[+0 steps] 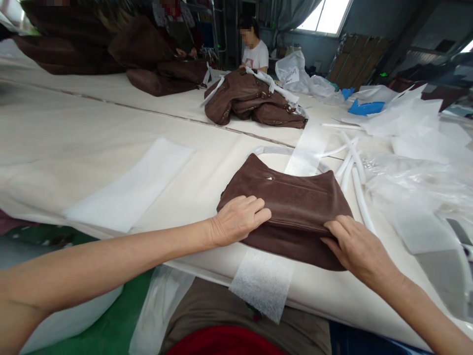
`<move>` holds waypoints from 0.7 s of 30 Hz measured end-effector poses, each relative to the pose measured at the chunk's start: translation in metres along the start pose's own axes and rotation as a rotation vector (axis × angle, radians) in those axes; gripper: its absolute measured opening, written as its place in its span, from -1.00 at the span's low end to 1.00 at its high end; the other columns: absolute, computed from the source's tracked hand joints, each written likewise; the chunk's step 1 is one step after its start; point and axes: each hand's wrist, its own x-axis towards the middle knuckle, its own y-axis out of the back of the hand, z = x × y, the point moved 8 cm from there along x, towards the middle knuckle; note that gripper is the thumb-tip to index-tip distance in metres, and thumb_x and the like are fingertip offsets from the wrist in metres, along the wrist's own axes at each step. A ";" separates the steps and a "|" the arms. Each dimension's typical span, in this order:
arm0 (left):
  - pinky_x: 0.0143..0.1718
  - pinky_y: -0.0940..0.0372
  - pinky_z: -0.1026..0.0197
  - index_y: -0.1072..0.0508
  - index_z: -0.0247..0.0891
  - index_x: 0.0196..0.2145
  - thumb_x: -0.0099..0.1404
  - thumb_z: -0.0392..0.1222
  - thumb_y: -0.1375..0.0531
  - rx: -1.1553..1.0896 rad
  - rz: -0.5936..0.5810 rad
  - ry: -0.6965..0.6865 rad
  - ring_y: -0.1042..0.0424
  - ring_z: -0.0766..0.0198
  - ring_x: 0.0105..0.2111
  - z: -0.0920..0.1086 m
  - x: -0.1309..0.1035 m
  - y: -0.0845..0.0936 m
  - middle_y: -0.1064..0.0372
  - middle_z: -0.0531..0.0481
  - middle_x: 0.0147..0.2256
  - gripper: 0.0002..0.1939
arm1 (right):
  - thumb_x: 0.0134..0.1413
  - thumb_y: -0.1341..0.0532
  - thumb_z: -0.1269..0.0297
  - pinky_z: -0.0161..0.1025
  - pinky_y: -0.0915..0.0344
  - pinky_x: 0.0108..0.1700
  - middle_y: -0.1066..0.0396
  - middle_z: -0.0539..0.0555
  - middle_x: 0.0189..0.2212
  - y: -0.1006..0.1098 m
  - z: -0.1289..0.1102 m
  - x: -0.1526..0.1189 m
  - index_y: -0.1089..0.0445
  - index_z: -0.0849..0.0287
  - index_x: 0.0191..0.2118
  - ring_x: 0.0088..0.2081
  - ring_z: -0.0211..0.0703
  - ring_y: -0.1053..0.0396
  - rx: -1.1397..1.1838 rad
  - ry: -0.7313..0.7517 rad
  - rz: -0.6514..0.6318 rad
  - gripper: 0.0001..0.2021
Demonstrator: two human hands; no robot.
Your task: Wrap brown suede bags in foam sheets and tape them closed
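Note:
A brown suede-like bag [291, 197] with a zipper lies flat on the cream table [74, 143], on top of a long strip of white foam wrap [264, 283] that hangs over the near edge. My left hand [238, 219] rests palm down on the bag's near left part, fingers curled over a fold. My right hand [354, 246] presses on the bag's near right corner, fingers on the same fold. Neither hand lifts the bag.
A white foam sheet [133, 185] lies to the left. White foam tubes [354, 167] and clear plastic bags [417, 182] lie to the right. More brown bags [254, 101] are piled farther back, where other people work. Blue items [365, 107] sit at the far right.

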 end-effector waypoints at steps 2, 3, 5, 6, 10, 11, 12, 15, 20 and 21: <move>-0.44 -0.04 0.13 -0.31 -0.24 -0.36 0.37 -0.43 -0.01 -0.009 0.007 -0.012 -0.15 0.21 -0.44 0.002 -0.001 -0.001 -0.20 0.01 -0.42 -0.81 | 0.22 -0.17 0.34 -0.20 -0.20 -0.30 -0.27 0.06 -0.34 -0.002 0.012 -0.006 -0.26 0.16 -0.19 -0.31 -0.08 -0.28 0.107 -0.027 -0.082 -0.92; -0.44 -0.04 0.13 -0.31 -0.24 -0.37 0.38 -0.42 0.00 -0.012 0.013 -0.015 -0.14 0.22 -0.44 0.002 -0.002 -0.001 -0.20 0.01 -0.43 -0.80 | 0.21 -0.18 0.33 -0.20 -0.22 -0.29 -0.27 0.07 -0.32 -0.003 0.015 -0.009 -0.26 0.17 -0.17 -0.30 -0.07 -0.29 0.130 -0.042 -0.095 -0.90; -0.44 -0.03 0.14 -0.31 -0.24 -0.39 0.41 -0.40 0.02 -0.013 0.036 -0.022 -0.12 0.23 -0.45 0.003 -0.003 0.000 -0.19 0.01 -0.44 -0.77 | 0.22 -0.15 0.35 -0.16 -0.23 -0.28 -0.27 0.10 -0.32 -0.003 0.014 -0.016 -0.26 0.17 -0.17 -0.30 -0.04 -0.28 0.113 -0.042 -0.059 -0.92; -0.44 -0.03 0.14 -0.31 -0.24 -0.40 0.42 -0.39 0.03 -0.014 0.045 -0.026 -0.12 0.23 -0.46 0.003 -0.004 0.000 -0.18 0.01 -0.44 -0.75 | 0.23 -0.13 0.38 -0.13 -0.24 -0.27 -0.28 0.11 -0.33 -0.004 0.011 -0.020 -0.26 0.17 -0.18 -0.29 -0.02 -0.27 0.093 -0.034 -0.020 -0.94; -0.43 -0.03 0.14 -0.31 -0.24 -0.40 0.42 -0.40 0.04 -0.013 0.043 -0.002 -0.11 0.22 -0.45 -0.003 -0.010 0.003 -0.18 0.00 -0.46 -0.74 | 0.27 -0.09 0.42 -0.09 -0.27 -0.20 -0.30 0.15 -0.29 -0.007 0.007 -0.035 -0.25 0.16 -0.16 -0.25 -0.02 -0.29 0.146 -0.080 0.134 -0.93; -0.43 -0.03 0.14 -0.31 -0.24 -0.41 0.41 -0.40 0.04 -0.018 0.036 0.010 -0.11 0.22 -0.45 -0.006 -0.012 0.003 -0.18 0.00 -0.45 -0.74 | 0.27 -0.11 0.37 -0.09 -0.28 -0.19 -0.30 0.14 -0.27 -0.008 0.011 -0.038 -0.25 0.16 -0.14 -0.23 -0.02 -0.29 0.193 -0.127 0.153 -0.93; -0.43 -0.04 0.15 -0.31 -0.24 -0.41 0.40 -0.41 0.03 -0.028 0.031 0.020 -0.11 0.22 -0.44 -0.009 -0.013 0.004 -0.18 0.00 -0.45 -0.75 | 0.26 -0.14 0.31 -0.09 -0.29 -0.19 -0.29 0.14 -0.26 -0.010 0.017 -0.042 -0.24 0.15 -0.13 -0.23 -0.02 -0.29 0.239 -0.183 0.161 -0.89; -0.42 -0.08 0.18 -0.31 -0.25 -0.39 0.38 -0.40 0.01 -0.090 0.015 0.041 -0.14 0.21 -0.42 -0.015 -0.015 0.004 -0.19 -0.01 -0.43 -0.78 | 0.22 -0.20 0.18 -0.09 -0.30 -0.20 -0.26 0.13 -0.25 -0.016 0.032 -0.051 -0.22 0.14 -0.10 -0.22 -0.01 -0.29 0.333 -0.296 0.125 -0.77; -0.28 -0.22 0.17 -0.34 -0.29 -0.23 0.36 -0.36 -0.06 -0.267 -0.107 0.131 -0.24 0.18 -0.29 -0.027 -0.022 0.006 -0.28 -0.08 -0.29 -0.91 | 0.25 -0.15 0.27 -0.10 -0.31 -0.20 -0.26 0.11 -0.26 -0.020 0.037 -0.057 -0.23 0.12 -0.13 -0.23 -0.02 -0.31 0.369 -0.240 0.130 -0.88; -0.24 -0.24 0.16 -0.34 -0.29 -0.19 0.36 -0.36 -0.07 -0.302 -0.129 0.151 -0.26 0.17 -0.26 -0.030 -0.025 0.007 -0.29 -0.10 -0.25 -0.91 | 0.25 -0.14 0.30 -0.12 -0.31 -0.22 -0.26 0.10 -0.29 -0.022 0.037 -0.058 -0.24 0.12 -0.15 -0.24 -0.04 -0.31 0.382 -0.221 0.143 -0.91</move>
